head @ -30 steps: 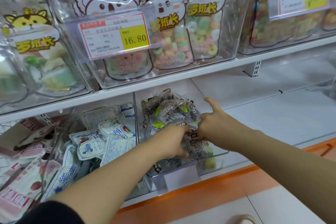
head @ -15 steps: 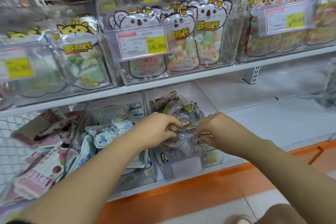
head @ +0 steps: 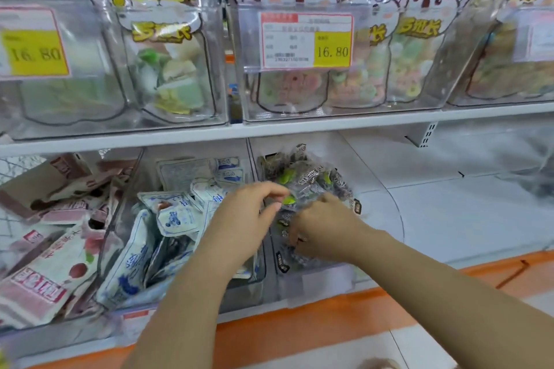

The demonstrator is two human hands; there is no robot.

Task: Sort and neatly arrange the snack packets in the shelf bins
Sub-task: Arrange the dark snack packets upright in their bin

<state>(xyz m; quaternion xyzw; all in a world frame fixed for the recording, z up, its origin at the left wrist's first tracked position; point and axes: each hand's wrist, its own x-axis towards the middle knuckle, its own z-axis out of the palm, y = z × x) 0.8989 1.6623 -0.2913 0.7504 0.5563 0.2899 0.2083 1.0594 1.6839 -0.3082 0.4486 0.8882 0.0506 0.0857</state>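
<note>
Our left hand (head: pixel 248 219) has its fingers curled, thumb and forefinger pinching one of the dark packets (head: pixel 311 180) near the top of the heap. Our right hand (head: pixel 323 228), just beside it, curls its fingers down into the same heap and grips a few, though blur hides how many. Both hands work over the right bin (head: pixel 326 278), a clear one on the lower shelf (head: pixel 449 213), where those small packets lie in a loose mound, turned every way and not in rows. We judge this bin to be the one in hand, and only partly tidied. Just to its left, the middle bin (head: pixel 259 269) holds blue packets (head: pixel 177 216), a few upright, most tipped and overlapping. Beyond that, the left bin (head: pixel 60 335) holds pink packets (head: pixel 45 272), slumped flat and crooked. Each kind seems to sit in its own bin, so the sorting looks mostly done as far as we can see, and the neat arranging is what is left in all three. Above, the upper bins (head: pixel 344 105) carry pouches standing upright behind a price tag (head: pixel 305 40).
</note>
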